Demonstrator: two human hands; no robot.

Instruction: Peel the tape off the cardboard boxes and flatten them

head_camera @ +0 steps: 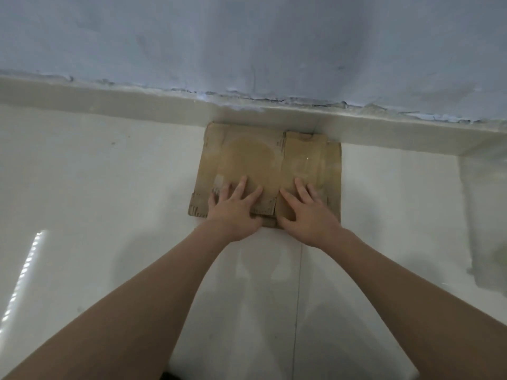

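A pale blue-grey wall [247, 37] fills the top of the view, its paint cracked and flaking along the bottom where it meets a cream skirting strip [109, 102]. Below that lies the glossy white floor [96, 201], which carries everything here; a thin joint line runs down it towards the near edge, and a string of light reflections shows at its left edge. A dull grey smear marks the floor towards the right edge.

The flattened cardboard box [260, 160] lies on the floor, its far edge pushed up against the skirting strip, roughly midway between the left and right edges. It is brown and worn, with overlapping flaps, a faint round stain on the left flap and ragged torn marks at its near left corner. Whether any tape is on it cannot be told.

Two bare forearms reach in from the near edge. The left hand [233, 212] lies palm down on the near part of the left flap, fingers spread wide and gripping nothing. The right hand [310, 215] lies likewise flat on the right flap, fingers splayed, just beside the left hand and not touching it.
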